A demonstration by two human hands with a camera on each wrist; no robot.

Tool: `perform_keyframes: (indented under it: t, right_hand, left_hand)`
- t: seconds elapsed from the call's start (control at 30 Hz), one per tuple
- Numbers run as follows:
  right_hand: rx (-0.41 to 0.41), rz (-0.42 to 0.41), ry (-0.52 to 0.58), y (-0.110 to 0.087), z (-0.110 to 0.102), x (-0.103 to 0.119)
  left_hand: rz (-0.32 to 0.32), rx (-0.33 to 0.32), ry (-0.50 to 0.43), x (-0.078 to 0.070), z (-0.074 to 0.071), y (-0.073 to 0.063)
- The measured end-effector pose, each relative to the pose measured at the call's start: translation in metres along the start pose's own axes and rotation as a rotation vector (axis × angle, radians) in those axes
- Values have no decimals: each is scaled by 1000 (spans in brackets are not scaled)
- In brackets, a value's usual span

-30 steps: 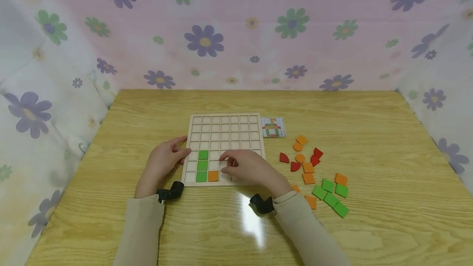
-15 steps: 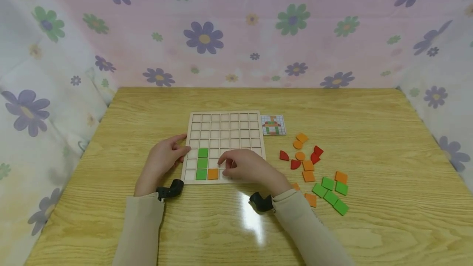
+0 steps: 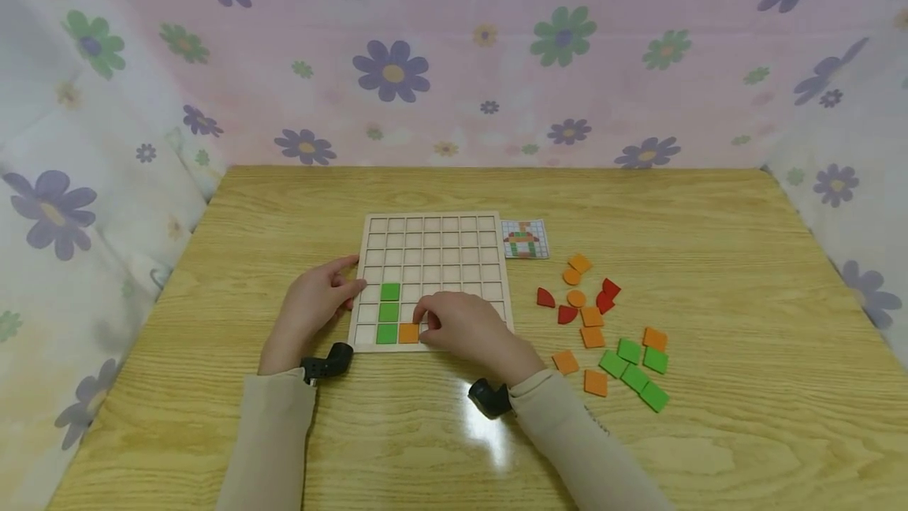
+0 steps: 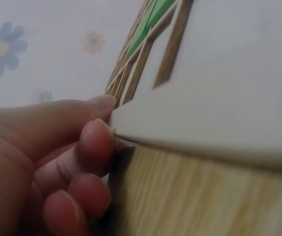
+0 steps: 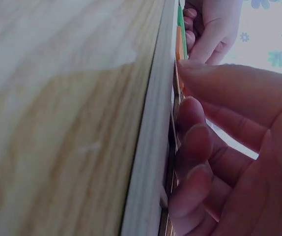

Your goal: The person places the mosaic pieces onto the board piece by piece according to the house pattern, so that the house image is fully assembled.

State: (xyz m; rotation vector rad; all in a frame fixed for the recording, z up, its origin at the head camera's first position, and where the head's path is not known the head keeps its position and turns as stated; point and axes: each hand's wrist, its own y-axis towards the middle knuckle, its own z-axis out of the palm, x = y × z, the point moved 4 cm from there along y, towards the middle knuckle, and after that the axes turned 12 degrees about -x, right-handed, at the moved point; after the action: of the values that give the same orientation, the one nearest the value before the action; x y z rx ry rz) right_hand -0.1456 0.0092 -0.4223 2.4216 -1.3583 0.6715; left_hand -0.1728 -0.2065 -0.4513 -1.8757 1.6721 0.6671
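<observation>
A wooden grid board lies on the table. Three green square tiles fill cells of one column near its left side. An orange square tile sits in the bottom row, right of the lowest green tile. My left hand holds the board's left edge; in the left wrist view its thumb lies along that edge. Over the lower part of the board, my right hand has its thumb and forefinger tips by the orange tile's right side. Its other fingers rest bent against the board.
A printed pattern card lies at the board's upper right. Loose on the table to the right are red quarter-round pieces, orange round pieces, several orange squares and several green squares. Flowered cloth hangs behind.
My right hand has shifted slightly left, bringing its fingertips closer to the orange tile in the bottom row. My left hand has stayed at the board's edge.
</observation>
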Motion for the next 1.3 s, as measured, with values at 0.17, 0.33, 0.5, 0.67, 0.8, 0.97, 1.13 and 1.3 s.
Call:
perform_keyframes:
  t: [0.17, 0.33, 0.5, 0.67, 0.8, 0.97, 1.13, 1.3]
  right_hand:
    - [18, -18, 70, -1, -4, -4]
    - [37, -9, 104, -1, -14, -12]
    - [0, 41, 124, -1, -32, -27]
    - [-35, 120, 142, -5, -50, -45]
    - [-44, 154, 169, -8, -62, -59]
    - [-77, 183, 198, -14, -78, -79]
    - [-128, 239, 198, -21, -87, -106]
    - [-171, 307, 216, -30, -95, -130]
  left_hand:
    - [-14, 7, -5, 1, 0, -1]
    - [-11, 1, -2, 1, -1, -2]
    - [-12, 1, -3, 0, -1, -3]
    - [-10, 6, -1, 0, -2, -4]
    - [-10, 4, 3, 1, -3, -4]
    - [-13, 8, 1, 4, -1, -3]
    - [-8, 5, -2, 4, 0, -2]
    - [2, 3, -4, 0, 1, -1]
